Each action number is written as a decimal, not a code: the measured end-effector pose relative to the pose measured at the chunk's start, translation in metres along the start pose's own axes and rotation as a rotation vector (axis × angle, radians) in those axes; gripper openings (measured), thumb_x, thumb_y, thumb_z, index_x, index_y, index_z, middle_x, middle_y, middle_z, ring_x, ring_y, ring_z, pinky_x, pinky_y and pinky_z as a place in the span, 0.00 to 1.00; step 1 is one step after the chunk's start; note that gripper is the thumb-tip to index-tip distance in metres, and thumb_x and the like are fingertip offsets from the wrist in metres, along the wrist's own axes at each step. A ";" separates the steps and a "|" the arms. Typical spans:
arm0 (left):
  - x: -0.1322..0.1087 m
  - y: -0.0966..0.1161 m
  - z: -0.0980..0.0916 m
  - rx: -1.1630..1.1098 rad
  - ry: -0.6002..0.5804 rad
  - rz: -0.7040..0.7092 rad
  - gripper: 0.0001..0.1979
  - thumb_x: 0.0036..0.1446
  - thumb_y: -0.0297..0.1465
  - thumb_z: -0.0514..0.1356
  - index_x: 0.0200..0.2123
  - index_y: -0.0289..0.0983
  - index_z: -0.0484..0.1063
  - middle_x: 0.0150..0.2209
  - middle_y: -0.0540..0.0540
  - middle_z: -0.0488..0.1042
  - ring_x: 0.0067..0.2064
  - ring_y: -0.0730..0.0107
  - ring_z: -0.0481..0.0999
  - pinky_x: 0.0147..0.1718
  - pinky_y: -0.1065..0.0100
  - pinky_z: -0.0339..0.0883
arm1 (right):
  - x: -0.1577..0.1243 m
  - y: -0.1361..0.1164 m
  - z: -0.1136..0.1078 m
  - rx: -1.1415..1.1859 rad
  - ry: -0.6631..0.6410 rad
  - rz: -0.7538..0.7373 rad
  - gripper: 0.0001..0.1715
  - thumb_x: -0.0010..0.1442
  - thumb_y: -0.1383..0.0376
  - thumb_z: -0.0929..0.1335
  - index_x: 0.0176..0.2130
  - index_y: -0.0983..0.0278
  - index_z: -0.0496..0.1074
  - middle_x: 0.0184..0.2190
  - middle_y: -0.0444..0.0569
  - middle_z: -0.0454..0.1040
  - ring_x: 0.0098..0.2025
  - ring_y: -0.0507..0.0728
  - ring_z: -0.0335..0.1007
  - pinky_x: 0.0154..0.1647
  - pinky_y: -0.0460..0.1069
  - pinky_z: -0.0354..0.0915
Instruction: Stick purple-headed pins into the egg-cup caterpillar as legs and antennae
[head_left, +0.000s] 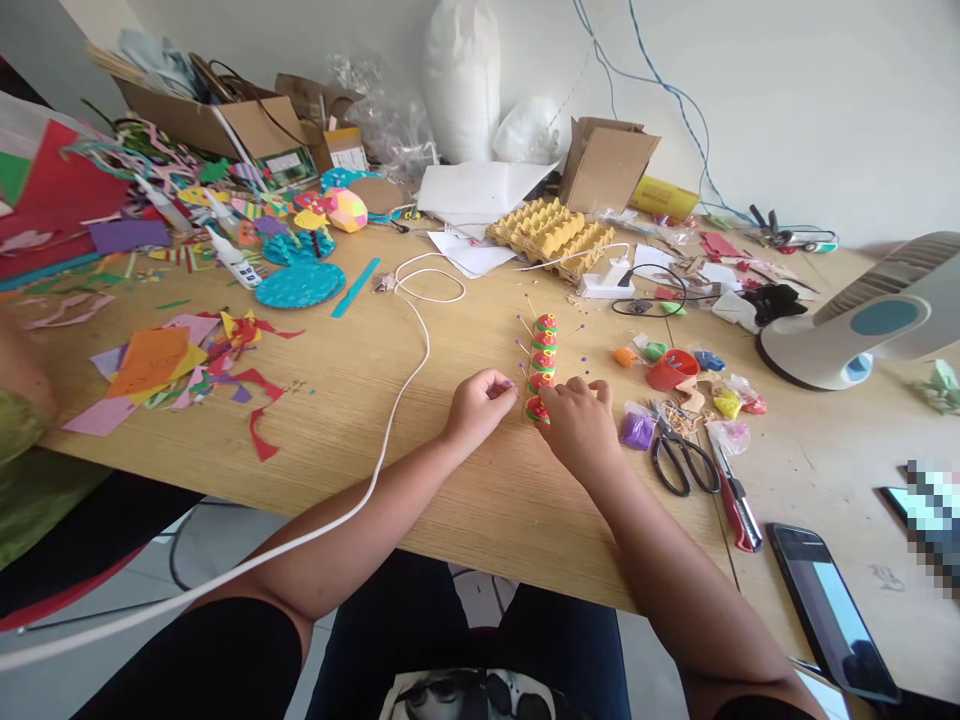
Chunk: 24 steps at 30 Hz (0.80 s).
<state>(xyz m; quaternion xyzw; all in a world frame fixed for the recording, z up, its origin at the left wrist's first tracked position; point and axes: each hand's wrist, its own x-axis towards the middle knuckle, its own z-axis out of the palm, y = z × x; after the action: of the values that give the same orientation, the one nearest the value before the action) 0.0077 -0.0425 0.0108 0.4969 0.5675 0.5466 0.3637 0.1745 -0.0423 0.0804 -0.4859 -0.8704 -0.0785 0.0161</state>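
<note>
A row of red cups with green rims and yellow rings, like an egg-carton caterpillar (544, 340), stands on the table in front of me. Thin sticks with small purple or blue tips jut out from both its sides. My left hand (484, 405) is closed in a pinch at its near left side, with a small purple tip showing at the fingertips. Over the nearest cups, my right hand (583, 415) curls its fingers against the caterpillar from the right. Part of those cups is hidden behind these fingers.
Scissors (682, 452), a box cutter (735, 500), a red cup (672, 370) and bagged clay (637, 428) lie to the right. Beyond are a yellow egg tray (551, 235) and a fan (847, 330). A white cable (390, 420) crosses my left arm; paper scraps (180, 365) lie left.
</note>
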 end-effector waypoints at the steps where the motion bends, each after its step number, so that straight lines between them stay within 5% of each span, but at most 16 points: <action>1: 0.000 0.000 0.000 0.005 -0.001 -0.001 0.05 0.52 0.33 0.63 0.29 0.38 0.73 0.29 0.51 0.77 0.30 0.72 0.73 0.33 0.71 0.66 | 0.000 0.000 0.000 -0.001 0.002 -0.001 0.09 0.63 0.65 0.69 0.44 0.64 0.73 0.39 0.54 0.81 0.48 0.64 0.67 0.53 0.60 0.47; 24: -0.004 0.006 0.000 0.078 -0.003 0.074 0.05 0.53 0.33 0.63 0.29 0.38 0.72 0.28 0.51 0.76 0.29 0.72 0.73 0.32 0.70 0.66 | 0.001 0.001 -0.001 -0.008 -0.032 -0.007 0.06 0.63 0.65 0.68 0.42 0.63 0.73 0.40 0.56 0.80 0.48 0.64 0.66 0.53 0.59 0.47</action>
<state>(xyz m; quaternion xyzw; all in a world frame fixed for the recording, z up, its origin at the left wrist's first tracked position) 0.0095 -0.0473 0.0159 0.5319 0.5691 0.5366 0.3244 0.1744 -0.0409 0.0813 -0.4842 -0.8718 -0.0741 0.0000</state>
